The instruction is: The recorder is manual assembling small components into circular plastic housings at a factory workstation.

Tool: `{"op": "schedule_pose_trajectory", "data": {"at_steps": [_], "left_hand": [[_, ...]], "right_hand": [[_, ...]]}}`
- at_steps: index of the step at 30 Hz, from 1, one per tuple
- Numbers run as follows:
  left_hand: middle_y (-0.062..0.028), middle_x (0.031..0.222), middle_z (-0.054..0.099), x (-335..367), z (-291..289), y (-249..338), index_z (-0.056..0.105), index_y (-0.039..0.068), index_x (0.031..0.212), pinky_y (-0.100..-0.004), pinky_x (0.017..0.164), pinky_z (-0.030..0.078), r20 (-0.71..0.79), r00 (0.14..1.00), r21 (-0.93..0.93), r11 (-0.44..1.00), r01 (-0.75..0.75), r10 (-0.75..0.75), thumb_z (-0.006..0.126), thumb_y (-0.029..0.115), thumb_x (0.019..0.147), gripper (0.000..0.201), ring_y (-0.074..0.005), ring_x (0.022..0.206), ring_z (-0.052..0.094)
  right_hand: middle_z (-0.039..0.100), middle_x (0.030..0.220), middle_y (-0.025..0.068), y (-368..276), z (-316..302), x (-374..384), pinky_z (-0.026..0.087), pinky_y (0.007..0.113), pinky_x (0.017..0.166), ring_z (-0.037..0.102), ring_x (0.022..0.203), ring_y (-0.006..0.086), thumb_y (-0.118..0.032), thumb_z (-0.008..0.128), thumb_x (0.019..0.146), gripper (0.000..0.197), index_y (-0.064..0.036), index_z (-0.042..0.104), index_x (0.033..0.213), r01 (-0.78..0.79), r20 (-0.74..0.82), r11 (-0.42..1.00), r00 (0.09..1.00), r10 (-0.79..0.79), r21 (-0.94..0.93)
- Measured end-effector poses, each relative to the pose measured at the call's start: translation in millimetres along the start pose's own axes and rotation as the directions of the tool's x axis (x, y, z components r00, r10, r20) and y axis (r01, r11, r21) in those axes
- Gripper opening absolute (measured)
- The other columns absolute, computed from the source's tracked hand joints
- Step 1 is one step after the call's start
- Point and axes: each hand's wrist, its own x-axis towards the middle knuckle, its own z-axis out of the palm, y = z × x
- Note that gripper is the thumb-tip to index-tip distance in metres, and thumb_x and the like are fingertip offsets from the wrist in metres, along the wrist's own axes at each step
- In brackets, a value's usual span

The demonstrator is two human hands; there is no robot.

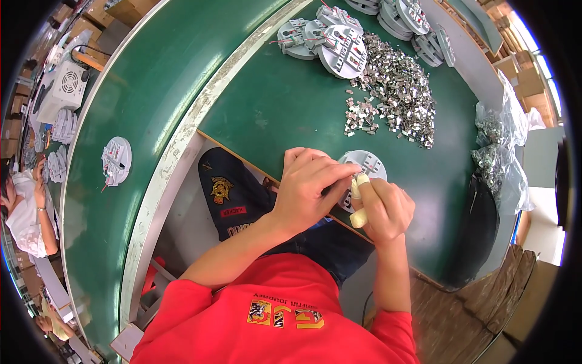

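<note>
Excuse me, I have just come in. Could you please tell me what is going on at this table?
A person in a red shirt is working with both hands over a round grey part near the edge of a green table. The left hand and right hand meet at the fingertips; what is between them is too small to tell. The right hand wears pale yellow finger covers. Farther back lies a heap of small metallic pieces, with more round grey parts nearby.

At ten o'clock stands a white casing with round fan grille; at nine, a co-worker. Cardboard boxes are at two; at four, a brown sheet, perhaps paper.
</note>
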Motion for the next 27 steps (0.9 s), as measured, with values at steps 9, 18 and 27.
{"op": "schedule_pose_trajectory", "data": {"at_steps": [9,18,27], "left_hand": [[0.0034,0.09,0.071,-1,1,-2,0.077,0.015,0.106,-0.0365,0.089,0.039,0.005,1.0,0.005,1.0,-0.022,0.022,0.08,0.006,0.082,0.026,-0.019,0.088,0.065],[-0.0004,0.096,0.068,1,-8,-12,0.074,0.011,0.095,-0.0356,0.078,0.05,0.102,0.994,-0.125,0.99,0.06,-0.047,0.085,0.01,0.082,0.017,-0.022,0.087,0.064],[-0.001,0.096,0.067,3,-12,-18,0.074,0.011,0.094,-0.0359,0.072,0.053,0.146,0.989,-0.17,0.985,-0.009,0.035,0.084,0.005,0.08,0.018,-0.0233,0.086,0.063]], "right_hand": [[0.064,0.088,0.0081,0,-3,-2,0.045,0.028,0.048,0.058,0.057,0.0145,-0.014,0.079,0.073,0.024,-0.0023,0.072,0.092,0.013,0.038,1.0,0.999,-0.012,-0.009],[0.067,0.089,0.0105,-1,-18,-10,0.053,0.035,0.056,0.066,0.067,0.0261,-0.002,0.08,0.069,0.027,-0.0037,0.067,0.093,-0.388,0.247,0.912,0.904,0.348,0.136],[0.065,0.09,0.0095,7,-25,-1,0.055,0.039,0.064,0.068,0.073,0.0295,0.0,0.078,0.075,0.024,-0.0051,0.064,0.094,-0.596,0.538,0.761,0.742,0.4,0.257]]}}
